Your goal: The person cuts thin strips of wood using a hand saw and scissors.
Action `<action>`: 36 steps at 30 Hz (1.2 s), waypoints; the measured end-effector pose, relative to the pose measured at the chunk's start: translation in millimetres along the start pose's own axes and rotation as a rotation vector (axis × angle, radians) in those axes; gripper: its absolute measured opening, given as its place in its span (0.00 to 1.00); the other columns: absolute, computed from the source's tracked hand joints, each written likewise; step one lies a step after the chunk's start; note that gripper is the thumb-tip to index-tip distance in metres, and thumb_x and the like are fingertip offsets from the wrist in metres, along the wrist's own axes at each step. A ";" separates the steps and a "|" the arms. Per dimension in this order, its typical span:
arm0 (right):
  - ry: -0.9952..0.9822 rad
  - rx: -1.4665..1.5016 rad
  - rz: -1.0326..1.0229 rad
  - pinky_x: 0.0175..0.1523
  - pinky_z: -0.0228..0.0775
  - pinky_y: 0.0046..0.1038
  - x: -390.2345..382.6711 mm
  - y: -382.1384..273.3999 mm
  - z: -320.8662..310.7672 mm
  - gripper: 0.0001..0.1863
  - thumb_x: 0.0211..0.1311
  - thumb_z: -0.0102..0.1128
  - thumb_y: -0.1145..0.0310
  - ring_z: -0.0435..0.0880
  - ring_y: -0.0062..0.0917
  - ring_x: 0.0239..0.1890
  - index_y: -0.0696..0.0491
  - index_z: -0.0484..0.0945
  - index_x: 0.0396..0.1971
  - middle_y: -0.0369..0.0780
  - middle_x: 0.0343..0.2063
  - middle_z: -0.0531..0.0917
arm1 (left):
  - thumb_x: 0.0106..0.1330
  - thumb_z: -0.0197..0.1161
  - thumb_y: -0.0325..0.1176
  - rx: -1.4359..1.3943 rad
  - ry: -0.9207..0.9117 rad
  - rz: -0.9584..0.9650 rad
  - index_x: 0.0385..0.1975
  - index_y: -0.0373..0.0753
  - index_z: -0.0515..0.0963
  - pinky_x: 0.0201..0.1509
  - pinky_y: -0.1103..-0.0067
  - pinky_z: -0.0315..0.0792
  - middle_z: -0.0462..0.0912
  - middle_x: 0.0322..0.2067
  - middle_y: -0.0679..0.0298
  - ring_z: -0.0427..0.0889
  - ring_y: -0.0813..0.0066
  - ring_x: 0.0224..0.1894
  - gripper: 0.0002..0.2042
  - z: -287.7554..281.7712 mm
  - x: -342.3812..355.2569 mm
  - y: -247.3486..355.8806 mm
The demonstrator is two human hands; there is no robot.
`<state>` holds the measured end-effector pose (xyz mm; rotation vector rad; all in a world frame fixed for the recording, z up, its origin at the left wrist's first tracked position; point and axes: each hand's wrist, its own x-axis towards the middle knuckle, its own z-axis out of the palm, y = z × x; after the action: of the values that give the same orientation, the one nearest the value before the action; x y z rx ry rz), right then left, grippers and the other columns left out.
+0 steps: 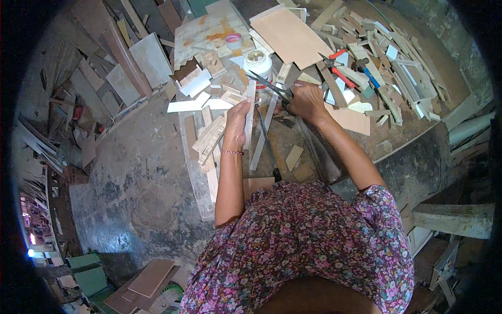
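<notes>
My left hand (238, 123) is closed around a narrow pale strip (250, 116), which stands up past the fingers. My right hand (307, 100) grips a pair of dark scissors (271, 85) by the handles. The blades are spread, pointing left, and lie across the upper end of the strip; whether they touch it I cannot tell. Just behind the blades stands a white jar (257, 62), its lower part partly hidden. Between my arms lies a long thin dark tool (267, 140), with another pale strip (264, 131) beside it.
Wood offcuts (212, 136) lie beside my left forearm. A large tan board (290, 35) rests at the back. Further right are red-handled pliers (342, 70), a blue-handled hammer (370, 76) and a heap of wood scraps (413, 78). A tape roll (234, 41) sits behind the jar.
</notes>
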<state>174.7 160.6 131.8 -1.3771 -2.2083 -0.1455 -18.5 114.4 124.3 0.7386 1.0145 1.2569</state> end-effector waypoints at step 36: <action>-0.196 -0.036 0.030 0.31 0.68 0.35 5.1 -0.2 -9.4 0.12 0.27 0.58 0.67 0.75 0.38 0.28 0.58 0.73 0.17 0.45 0.22 0.75 | 0.59 0.50 0.37 -0.048 -0.118 -0.066 0.32 0.31 0.74 0.13 0.89 0.54 0.67 0.12 0.71 0.61 0.86 0.12 0.13 -6.6 -2.4 -6.2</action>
<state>176.3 161.3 142.4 -1.4997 -2.3527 -0.0410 -22.0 110.3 116.6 0.7281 0.9025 1.1638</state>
